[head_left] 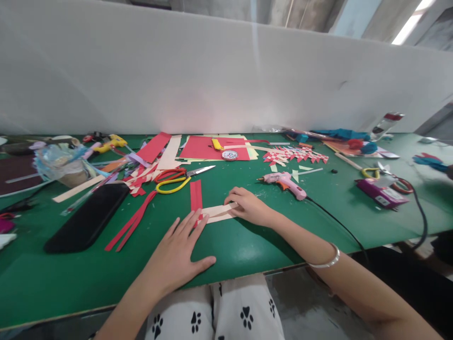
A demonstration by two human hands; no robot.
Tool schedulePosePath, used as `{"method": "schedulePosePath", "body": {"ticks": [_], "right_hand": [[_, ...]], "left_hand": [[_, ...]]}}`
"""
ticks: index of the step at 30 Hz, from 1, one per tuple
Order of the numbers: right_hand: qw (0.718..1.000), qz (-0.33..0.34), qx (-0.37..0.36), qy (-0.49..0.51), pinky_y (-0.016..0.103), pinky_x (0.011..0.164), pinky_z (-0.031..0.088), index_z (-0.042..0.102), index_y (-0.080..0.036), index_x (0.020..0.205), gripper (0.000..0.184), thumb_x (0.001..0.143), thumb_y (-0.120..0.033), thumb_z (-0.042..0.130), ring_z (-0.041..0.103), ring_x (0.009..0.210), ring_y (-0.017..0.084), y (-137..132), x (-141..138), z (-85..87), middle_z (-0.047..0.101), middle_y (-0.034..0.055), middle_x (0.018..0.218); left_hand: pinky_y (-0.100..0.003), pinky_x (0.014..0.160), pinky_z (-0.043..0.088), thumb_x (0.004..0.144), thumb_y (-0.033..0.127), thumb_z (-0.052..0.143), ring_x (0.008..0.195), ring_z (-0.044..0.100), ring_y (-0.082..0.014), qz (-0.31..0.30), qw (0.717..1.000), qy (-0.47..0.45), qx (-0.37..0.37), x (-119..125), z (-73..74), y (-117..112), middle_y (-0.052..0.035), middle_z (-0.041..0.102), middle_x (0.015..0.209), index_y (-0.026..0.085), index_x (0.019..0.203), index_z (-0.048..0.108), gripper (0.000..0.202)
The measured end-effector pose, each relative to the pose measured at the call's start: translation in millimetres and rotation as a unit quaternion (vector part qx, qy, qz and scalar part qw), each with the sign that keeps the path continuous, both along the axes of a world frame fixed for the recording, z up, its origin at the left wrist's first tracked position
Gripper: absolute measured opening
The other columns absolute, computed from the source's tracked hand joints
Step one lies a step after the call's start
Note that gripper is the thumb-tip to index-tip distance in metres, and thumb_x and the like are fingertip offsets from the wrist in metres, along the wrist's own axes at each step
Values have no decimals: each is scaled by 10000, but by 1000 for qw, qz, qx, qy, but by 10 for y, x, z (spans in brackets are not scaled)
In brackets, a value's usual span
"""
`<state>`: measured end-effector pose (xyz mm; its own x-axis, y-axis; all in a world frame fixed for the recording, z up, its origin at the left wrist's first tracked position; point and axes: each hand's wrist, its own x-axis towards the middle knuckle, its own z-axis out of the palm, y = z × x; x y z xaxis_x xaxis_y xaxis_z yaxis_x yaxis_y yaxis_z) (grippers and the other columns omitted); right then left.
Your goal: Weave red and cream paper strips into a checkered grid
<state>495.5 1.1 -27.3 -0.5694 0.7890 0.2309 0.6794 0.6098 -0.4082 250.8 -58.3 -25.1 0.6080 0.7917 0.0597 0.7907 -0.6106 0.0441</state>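
My left hand (pixel 179 250) lies flat on the green table (pixel 247 245), fingers spread, with the fingertips pressing the crossing of red paper strips (pixel 196 194) and cream paper strips (pixel 217 212). My right hand (pixel 249 206) rests on the right end of the cream strips, fingers curled and pinching them against the table. The red strips run away from me, the cream ones lie across them.
Scissors with red and yellow handles (pixel 177 179) lie behind the strips. A pink glue gun (pixel 286 183) with a black cord lies to the right. A black phone (pixel 88 217) and long red strips (pixel 132 222) are on the left. A woven red-cream piece (pixel 293 155) and red paper sheets (pixel 208 147) lie at the back.
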Motion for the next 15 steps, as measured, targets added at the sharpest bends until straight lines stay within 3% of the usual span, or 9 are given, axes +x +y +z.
{"method": "schedulePosePath", "body": {"ticks": [4, 9, 13, 15], "right_hand": [[1000, -15, 2, 3, 317, 832, 373, 544, -169, 986, 281, 734, -59, 490, 488, 932, 178, -20, 11, 53, 541, 75, 1006], [989, -72, 124, 39, 381, 901, 268, 500, -169, 997, 285, 724, -96, 468, 486, 995, 191, -279, -11, 272, 555, 67, 1029], [984, 16, 170, -52, 352, 865, 271, 539, -176, 969, 178, 836, -137, 427, 516, 931, 163, -521, -177, 264, 598, 56, 982], [974, 19, 202, -98, 362, 881, 263, 549, -178, 985, 202, 859, -110, 405, 504, 968, 167, -578, -270, 193, 592, 68, 1043]], "left_hand": [[-453, 1074, 234, 795, 674, 337, 1318, 292, -242, -18, 999, 9, -28, -67, 38, 43, -68, 269, 1458, 218, 1428, 164, 800], [-462, 1080, 218, 779, 671, 379, 1324, 277, -249, -44, 998, 3, -51, -153, 48, 85, -77, 243, 1467, 211, 1431, 133, 835], [-469, 1080, 224, 745, 667, 443, 1307, 308, -257, -54, 996, -9, -65, -211, 74, 132, -84, 300, 1449, 200, 1397, 248, 825], [-462, 1074, 245, 734, 658, 467, 1295, 329, -259, -57, 996, -7, -73, -236, 101, 164, -84, 332, 1434, 193, 1370, 310, 803]]}}
